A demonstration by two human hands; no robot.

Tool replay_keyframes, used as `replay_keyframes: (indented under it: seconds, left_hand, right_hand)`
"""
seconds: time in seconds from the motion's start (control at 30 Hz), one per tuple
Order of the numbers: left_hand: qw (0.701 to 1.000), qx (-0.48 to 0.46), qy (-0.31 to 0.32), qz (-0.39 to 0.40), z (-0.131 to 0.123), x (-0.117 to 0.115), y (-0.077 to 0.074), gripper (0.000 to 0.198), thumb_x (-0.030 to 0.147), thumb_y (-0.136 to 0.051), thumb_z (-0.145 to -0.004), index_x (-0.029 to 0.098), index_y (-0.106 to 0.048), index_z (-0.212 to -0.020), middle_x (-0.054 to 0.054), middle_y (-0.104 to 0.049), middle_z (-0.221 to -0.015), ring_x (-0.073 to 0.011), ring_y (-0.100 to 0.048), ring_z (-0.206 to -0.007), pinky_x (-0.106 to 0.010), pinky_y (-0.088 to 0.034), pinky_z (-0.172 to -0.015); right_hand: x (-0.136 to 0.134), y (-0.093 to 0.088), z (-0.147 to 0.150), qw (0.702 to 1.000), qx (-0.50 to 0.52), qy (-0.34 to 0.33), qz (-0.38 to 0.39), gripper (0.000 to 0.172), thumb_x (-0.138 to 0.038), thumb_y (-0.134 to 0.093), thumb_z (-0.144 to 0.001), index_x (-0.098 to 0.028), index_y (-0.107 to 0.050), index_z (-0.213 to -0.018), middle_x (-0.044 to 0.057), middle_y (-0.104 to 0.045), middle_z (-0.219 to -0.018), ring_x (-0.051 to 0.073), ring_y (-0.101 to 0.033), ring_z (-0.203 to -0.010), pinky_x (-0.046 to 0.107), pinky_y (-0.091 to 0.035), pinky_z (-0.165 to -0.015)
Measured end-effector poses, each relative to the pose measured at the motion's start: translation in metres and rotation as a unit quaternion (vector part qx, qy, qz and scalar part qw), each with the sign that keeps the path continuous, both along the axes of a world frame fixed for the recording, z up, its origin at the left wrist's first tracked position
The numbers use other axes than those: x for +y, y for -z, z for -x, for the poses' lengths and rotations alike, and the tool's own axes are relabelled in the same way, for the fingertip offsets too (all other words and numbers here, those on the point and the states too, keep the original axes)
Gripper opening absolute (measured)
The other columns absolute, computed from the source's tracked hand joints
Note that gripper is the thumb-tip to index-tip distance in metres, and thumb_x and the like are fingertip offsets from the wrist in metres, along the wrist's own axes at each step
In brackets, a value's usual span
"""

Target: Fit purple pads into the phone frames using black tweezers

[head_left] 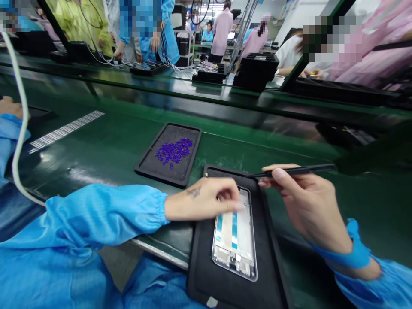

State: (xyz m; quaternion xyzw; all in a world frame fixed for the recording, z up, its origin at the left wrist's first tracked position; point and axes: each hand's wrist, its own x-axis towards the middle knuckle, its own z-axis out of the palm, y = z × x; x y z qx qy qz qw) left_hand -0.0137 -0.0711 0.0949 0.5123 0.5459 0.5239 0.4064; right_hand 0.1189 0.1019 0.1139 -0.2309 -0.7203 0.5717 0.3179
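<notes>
I judged this a fitting step: my left hand (206, 199), grip unclenched, steadied the phone frame (236, 240) at six o'clock on the tabletop (96, 167), while my right hand (305, 204), clamped on a slim black tool (296, 171), next needed a steady tip.

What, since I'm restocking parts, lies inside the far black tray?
A cluster of small purple pieces on the lining of the black tray; the lining beneath them is covered.

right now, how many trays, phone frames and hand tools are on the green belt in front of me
trays: 2
phone frame: 1
tool: 1
total: 4
</notes>
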Motion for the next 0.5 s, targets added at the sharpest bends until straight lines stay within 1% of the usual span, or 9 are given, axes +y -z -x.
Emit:
replay_keyframes:
  seconds: [0.03,0.07,0.1,0.13,0.17,0.23,0.33,0.43,0.5]
  left_hand:
    - [0.992,0.108,0.05,-0.051,-0.004,-0.004,0.0,0.038,0.053,-0.067,-0.09,0.016,-0.06,-0.088,-0.005,-0.065,-0.086,-0.0154,-0.057,-0.078,-0.03,-0.046,-0.074]
    - [0.966,0.214,0.106,-0.104,-0.007,-0.009,0.0,0.033,0.049,-0.064,-0.093,0.016,-0.06,-0.091,-0.007,-0.066,-0.093,-0.018,-0.058,-0.084,-0.032,-0.046,-0.079]
    - [0.93,0.296,0.157,-0.15,-0.01,-0.013,0.001,0.031,0.046,-0.061,-0.095,0.016,-0.061,-0.096,-0.009,-0.066,-0.1,-0.0206,-0.058,-0.09,-0.034,-0.046,-0.082]
    - [0.899,0.349,0.193,-0.181,-0.013,-0.017,0.003,0.032,0.046,-0.06,-0.096,0.015,-0.061,-0.102,-0.01,-0.066,-0.108,-0.0231,-0.059,-0.096,-0.036,-0.046,-0.084]
    - [0.876,0.387,0.212,-0.197,-0.014,-0.02,0.006,0.034,0.046,-0.058,-0.097,0.013,-0.061,-0.108,-0.012,-0.064,-0.115,-0.025,-0.058,-0.102,-0.037,-0.047,-0.087]
    - [0.852,0.432,0.218,-0.201,-0.014,-0.025,0.011,0.039,0.046,-0.053,-0.099,0.011,-0.059,-0.117,-0.012,-0.06,-0.125,-0.0273,-0.057,-0.114,-0.038,-0.047,-0.091]
    - [0.839,0.466,0.204,-0.192,-0.011,-0.03,0.016,0.04,0.045,-0.052,-0.099,0.012,-0.059,-0.12,-0.012,-0.057,-0.134,-0.0291,-0.051,-0.126,-0.039,-0.048,-0.096]
    - [0.832,0.489,0.184,-0.184,-0.008,-0.032,0.016,0.038,0.044,-0.054,-0.097,0.015,-0.06,-0.121,-0.012,-0.055,-0.138,-0.0304,-0.048,-0.13,-0.041,-0.048,-0.099]
    - [0.823,0.509,0.182,-0.177,-0.006,-0.032,0.016,0.039,0.045,-0.052,-0.098,0.015,-0.06,-0.121,-0.014,-0.054,-0.139,-0.0334,-0.047,-0.131,-0.045,-0.046,-0.101]
  right_hand:
    - [0.004,0.002,0.002,1.0,-0.008,0.005,0.005,0.025,-0.047,-0.082,-0.077,-0.024,-0.076,-0.084,0.002,-0.071,-0.075,0.02,-0.067,-0.07,0.036,-0.056,-0.075]
    - [0.007,0.005,0.004,1.0,-0.019,0.005,0.012,0.024,-0.046,-0.082,-0.077,-0.024,-0.076,-0.083,0.002,-0.072,-0.077,0.021,-0.069,-0.072,0.037,-0.057,-0.077]
    - [0.01,0.009,0.006,0.999,-0.029,0.001,0.02,0.024,-0.046,-0.083,-0.076,-0.024,-0.076,-0.083,0.003,-0.073,-0.08,0.022,-0.07,-0.075,0.038,-0.058,-0.079]
    - [0.012,0.013,0.007,0.999,-0.037,-0.005,0.028,0.024,-0.045,-0.083,-0.076,-0.024,-0.076,-0.083,0.003,-0.073,-0.083,0.022,-0.071,-0.078,0.039,-0.059,-0.081]
    - [0.013,0.017,0.009,0.998,-0.044,-0.011,0.032,0.024,-0.044,-0.083,-0.076,-0.023,-0.076,-0.083,0.004,-0.074,-0.087,0.023,-0.071,-0.08,0.04,-0.06,-0.082]
    - [0.013,0.023,0.011,0.997,-0.064,-0.028,0.02,0.023,-0.044,-0.082,-0.077,-0.023,-0.077,-0.083,0.003,-0.074,-0.091,0.022,-0.071,-0.084,0.038,-0.06,-0.084]
    - [0.011,0.027,0.012,0.993,-0.099,-0.053,-0.026,0.022,-0.044,-0.079,-0.081,-0.023,-0.077,-0.082,0.002,-0.074,-0.09,0.021,-0.07,-0.085,0.034,-0.059,-0.081]
    - [0.01,0.027,0.013,0.99,-0.117,-0.068,-0.047,0.021,-0.044,-0.078,-0.083,-0.023,-0.078,-0.082,0.002,-0.074,-0.092,0.021,-0.07,-0.086,0.033,-0.059,-0.079]
    - [0.01,0.027,0.012,0.988,-0.125,-0.078,-0.048,0.021,-0.045,-0.077,-0.084,-0.024,-0.078,-0.082,0.002,-0.074,-0.094,0.022,-0.07,-0.088,0.034,-0.059,-0.08]
